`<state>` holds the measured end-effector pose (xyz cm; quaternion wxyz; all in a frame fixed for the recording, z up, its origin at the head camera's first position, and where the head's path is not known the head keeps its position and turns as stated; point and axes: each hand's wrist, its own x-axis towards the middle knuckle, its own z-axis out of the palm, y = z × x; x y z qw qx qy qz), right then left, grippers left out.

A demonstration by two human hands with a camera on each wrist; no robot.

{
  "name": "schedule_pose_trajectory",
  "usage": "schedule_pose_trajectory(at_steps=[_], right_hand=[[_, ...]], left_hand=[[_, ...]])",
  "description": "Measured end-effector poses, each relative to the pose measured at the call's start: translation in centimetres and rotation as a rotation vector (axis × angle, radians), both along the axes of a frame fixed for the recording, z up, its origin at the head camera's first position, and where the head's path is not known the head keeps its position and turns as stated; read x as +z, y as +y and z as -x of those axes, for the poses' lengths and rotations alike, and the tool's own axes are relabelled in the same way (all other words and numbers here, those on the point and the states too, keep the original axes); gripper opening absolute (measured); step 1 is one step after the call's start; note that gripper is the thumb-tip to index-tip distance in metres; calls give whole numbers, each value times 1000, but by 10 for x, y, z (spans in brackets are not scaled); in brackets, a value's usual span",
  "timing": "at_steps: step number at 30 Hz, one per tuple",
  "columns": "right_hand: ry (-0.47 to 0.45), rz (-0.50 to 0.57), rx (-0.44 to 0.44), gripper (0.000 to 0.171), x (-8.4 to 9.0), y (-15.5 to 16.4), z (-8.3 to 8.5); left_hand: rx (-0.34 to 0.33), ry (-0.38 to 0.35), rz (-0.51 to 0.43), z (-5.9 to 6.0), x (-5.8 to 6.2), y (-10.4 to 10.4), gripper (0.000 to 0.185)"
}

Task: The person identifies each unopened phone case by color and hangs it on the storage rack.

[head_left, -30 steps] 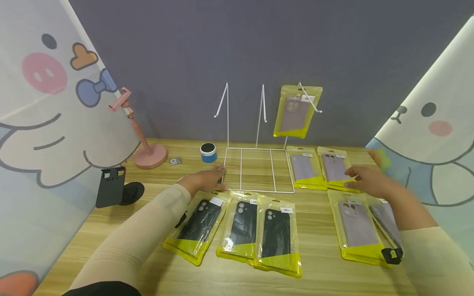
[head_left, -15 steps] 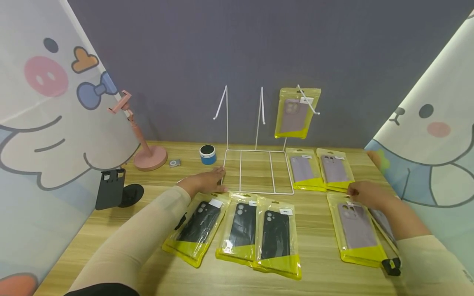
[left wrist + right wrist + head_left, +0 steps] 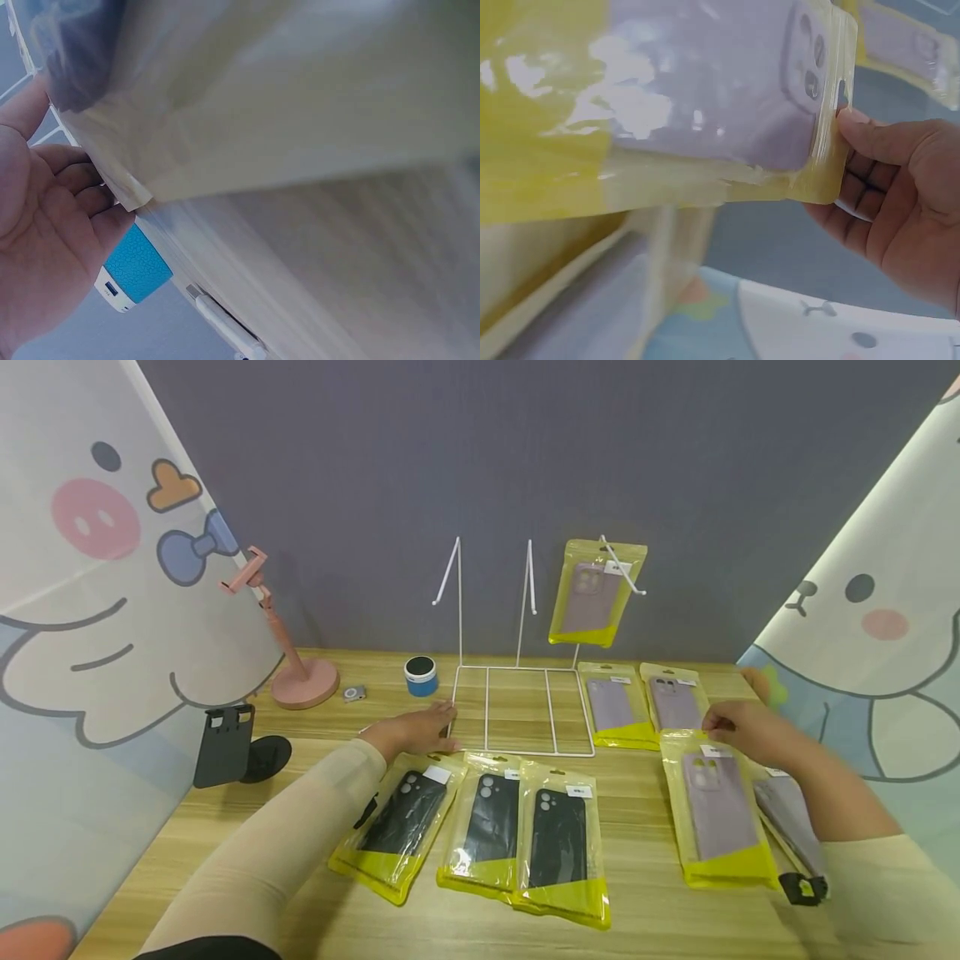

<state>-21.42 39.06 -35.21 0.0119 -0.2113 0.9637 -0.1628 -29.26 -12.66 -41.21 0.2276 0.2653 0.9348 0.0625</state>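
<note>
Wooden table (image 3: 645, 910), grey wall (image 3: 450, 460)

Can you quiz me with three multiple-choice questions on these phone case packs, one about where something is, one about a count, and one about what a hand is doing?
1. Where is the hanging lilac case pack?
A. on the white wire rack's right hook
B. on the pink phone stand
C. flat on the table

2. How many black case packs lie in the front row?
A. one
B. three
C. five

3. What is the right hand doing?
A. resting flat on the table
B. pinching the top edge of a lilac case pack
C. holding the blue speaker

Answers:
1 A: the pack hangs from the rightmost hook of the white wire rack.
2 B: three black case packs lie side by side.
3 B: the right wrist view shows thumb and fingers pinching the pack by its hanger hole.
</note>
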Motion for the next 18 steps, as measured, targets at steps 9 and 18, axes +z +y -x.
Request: schedule_pose_trajectory(at_steps=[9,18], right_hand=[[83,65,58,12,41,-27,-13],[136,-4,48,6,66,-44,-17]], left_hand=[[-11,7,6,-2,2,1,85],[1,-12,-4,2,-4,-1,86]])
